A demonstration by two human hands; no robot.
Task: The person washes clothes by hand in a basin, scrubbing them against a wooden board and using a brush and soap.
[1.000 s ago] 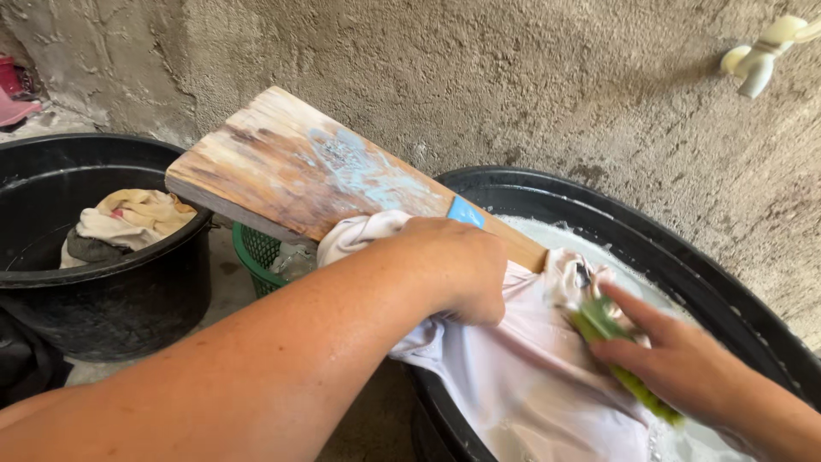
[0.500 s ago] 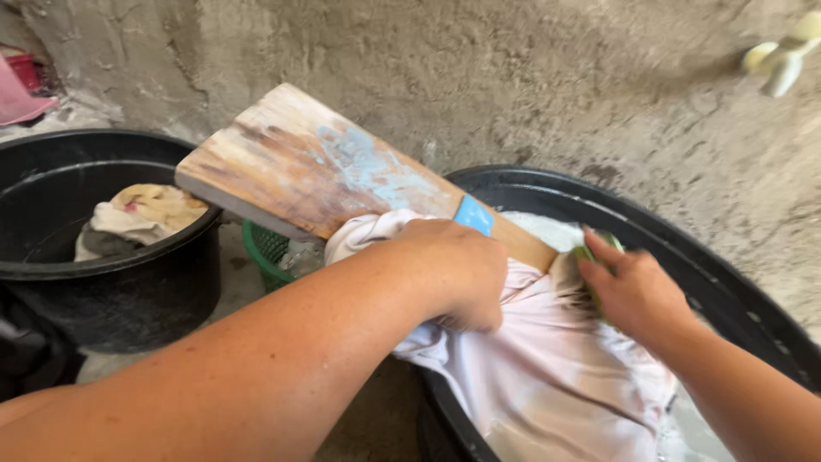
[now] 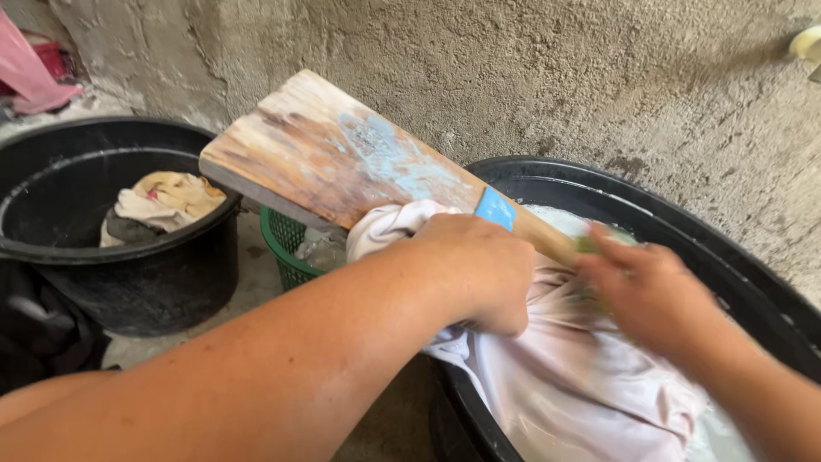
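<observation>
Right hand point(image 3: 647, 291) blurred, slid back down the pale cloth point(image 3: 564, 376), grip unclear, left hand point(image 3: 479, 269) still clenched on cloth

The right hand point(image 3: 650, 295) is motion-blurred, and only a green sliver of the brush point(image 3: 587, 245) under it shows. The left hand point(image 3: 479, 269) hides its own fingertips in the pale cloth point(image 3: 581, 385). The picture's bottom edge cuts off the black tub point(image 3: 684, 231).
</observation>
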